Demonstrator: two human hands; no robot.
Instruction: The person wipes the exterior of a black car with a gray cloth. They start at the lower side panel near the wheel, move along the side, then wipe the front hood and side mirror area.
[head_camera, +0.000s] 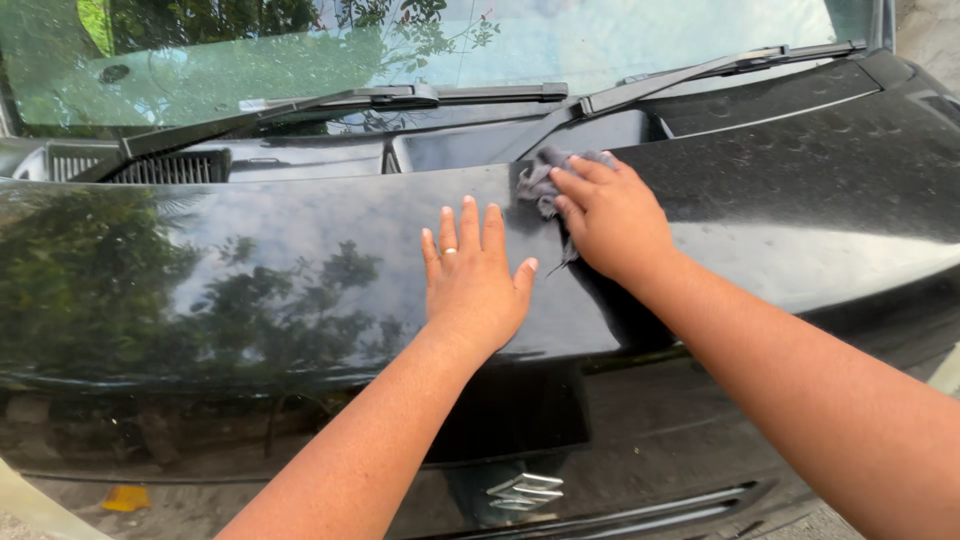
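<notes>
Wiping hand: right hand (612, 222), fingers curled over a grey rag (543, 178) and pressing it onto the car hood (300, 270), right up at the back edge near the windshield.
Other hand: left hand (472, 275) is flat on the hood, fingers spread wide, holding nothing, just leaning there. Ring on one finger.
Rag spot: bunched up under the right fingertips, part of it poking out toward the wipers.
Hood, left side: pretty glossy, you can see trees and sky mirrored in it, so I'd guess that part is mostly done.
Hood, right side: looks duller, with dusty spots and water marks all over, so my guess is that stretch hasn't been wiped yet.
Behind it: two wipers (400, 98) lying down on the windshield (300, 50), black vent grille at the far left.
Down low: front grille with a chrome emblem (525, 490), some yellow thing (125, 497) on the ground.
</notes>
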